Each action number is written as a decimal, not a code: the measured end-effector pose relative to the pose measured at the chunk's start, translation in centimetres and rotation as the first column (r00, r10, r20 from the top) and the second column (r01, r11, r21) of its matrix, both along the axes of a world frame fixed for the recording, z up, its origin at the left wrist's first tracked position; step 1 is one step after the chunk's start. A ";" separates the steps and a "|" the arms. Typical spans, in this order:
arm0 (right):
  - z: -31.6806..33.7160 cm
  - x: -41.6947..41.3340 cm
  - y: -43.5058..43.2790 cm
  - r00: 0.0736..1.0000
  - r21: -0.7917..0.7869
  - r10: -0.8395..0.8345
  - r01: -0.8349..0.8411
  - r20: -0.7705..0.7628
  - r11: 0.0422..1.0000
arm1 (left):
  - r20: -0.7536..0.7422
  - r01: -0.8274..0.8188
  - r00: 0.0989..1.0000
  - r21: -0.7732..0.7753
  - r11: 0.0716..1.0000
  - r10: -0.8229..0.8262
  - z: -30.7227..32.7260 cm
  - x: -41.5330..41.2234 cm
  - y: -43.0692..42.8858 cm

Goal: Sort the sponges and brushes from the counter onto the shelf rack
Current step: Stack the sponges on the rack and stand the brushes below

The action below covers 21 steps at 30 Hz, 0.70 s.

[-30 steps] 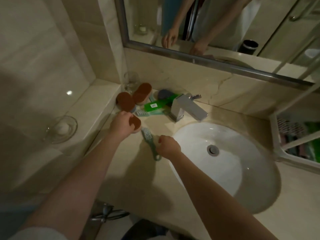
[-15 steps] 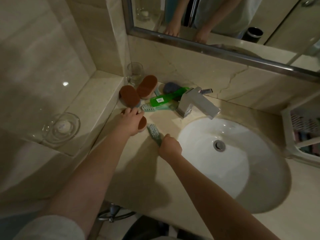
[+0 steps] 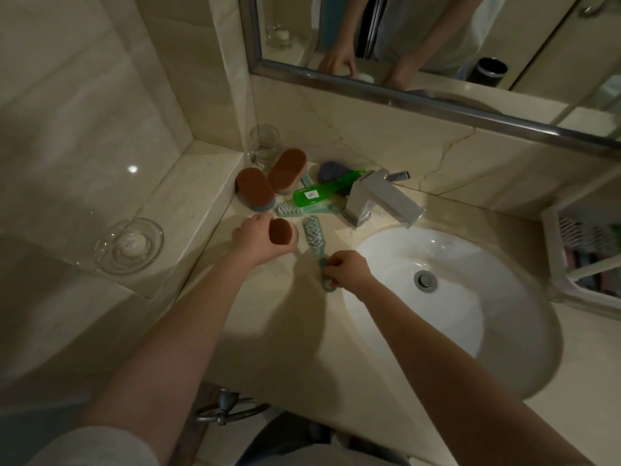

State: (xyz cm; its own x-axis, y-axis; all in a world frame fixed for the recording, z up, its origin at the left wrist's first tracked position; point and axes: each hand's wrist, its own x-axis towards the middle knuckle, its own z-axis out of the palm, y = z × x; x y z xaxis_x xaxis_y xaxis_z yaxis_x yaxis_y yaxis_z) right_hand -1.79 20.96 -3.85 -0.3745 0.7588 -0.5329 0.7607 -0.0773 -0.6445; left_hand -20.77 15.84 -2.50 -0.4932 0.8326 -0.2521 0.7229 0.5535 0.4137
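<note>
Head view, looking down on a beige marble table with a white sink set into it. Grips a brown sponge in the left hand, fingers curled round its edges, brown face turned up. Cannot tell sponge resting on the table from sponge lifted just clear of it. Pinches the handle of a teal brush with the right hand, fingers pressed together near the looped end of the handle. Points the brush head away from those fingers, bristles up, just beside the gripped sponge on its sink side.

Beyond the left fingers, toward the wall corner: a second sponge and a third sponge, side by side and touching, with a clear glass behind them. Between these and the chrome faucet: a green brush bearing a white label, lying over a second teal brush, and a blue-grey sponge farther back.

Past the sink, well apart from the right fingers: a white shelf rack, contents too blurred to name. Out beyond the left fingers, on a raised ledge: a glass soap dish. Above the back wall: a mirror reflecting both hands.
</note>
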 end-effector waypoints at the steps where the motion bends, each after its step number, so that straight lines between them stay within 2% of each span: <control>1: 0.4 0.5 0.1 0.998 0.004 -0.042 0.042 -0.055 0.999 | 0.078 -0.059 0.995 0.042 0.997 0.056 0.3 0.5 0.0; 4: 1.4 2.5 0.5 0.963 0.034 -0.154 0.165 -0.219 0.986 | 0.291 -0.164 0.950 0.147 0.976 0.115 1.4 2.3 0.2; 7: 2.5 5.1 0.8 0.902 0.039 -0.242 0.274 -0.357 0.961 | 0.427 -0.215 0.898 0.220 0.951 0.104 2.6 4.8 0.8; 15: 5.8 12.8 1.4 0.767 0.064 -0.382 0.479 -0.515 0.875 | 0.628 -0.182 0.777 0.276 0.944 -0.034 5.7 13.4 3.5; 21: 7.0 19.6 1.9 0.714 0.113 -0.434 0.578 -0.550 0.808 | 0.649 -0.129 0.751 0.320 0.939 -0.118 7.2 20.0 4.9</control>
State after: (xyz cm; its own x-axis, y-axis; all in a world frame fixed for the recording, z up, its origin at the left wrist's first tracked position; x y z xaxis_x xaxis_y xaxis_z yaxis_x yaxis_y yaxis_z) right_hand 17.78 22.83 3.19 -0.0389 0.9879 -0.1499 0.2436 -0.1362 -0.9603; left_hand -0.78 20.71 4.72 -0.3146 0.9215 -0.2277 0.2041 0.2999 0.9319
